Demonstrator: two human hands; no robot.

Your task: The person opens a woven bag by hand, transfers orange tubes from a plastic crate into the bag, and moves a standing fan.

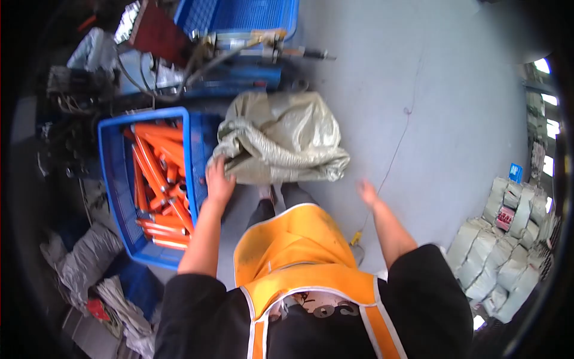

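A large grey-green woven sack [287, 134], crumpled with its upper edge folded over, stands on the floor in front of me. My left hand [220, 180] is at the sack's left edge, its fingers closed on the folded rim. To the right of the sack and apart from it is my right hand [369, 194], a little blurred, with nothing in it and the fingers apart. Beside the sack on the left, a blue plastic crate [187, 149] holds many orange tubes [158, 170] with dark or silvery ends. The inside of the sack is mostly hidden.
Behind the crate stands a machine [239, 51] with hoses and metal fittings, and another blue crate [281, 15] beyond it. Packed pale sacks [496, 251] are stacked at right. A thin cord [394, 158] runs along the grey floor. Crumpled sacks [89, 257] lie at lower left.
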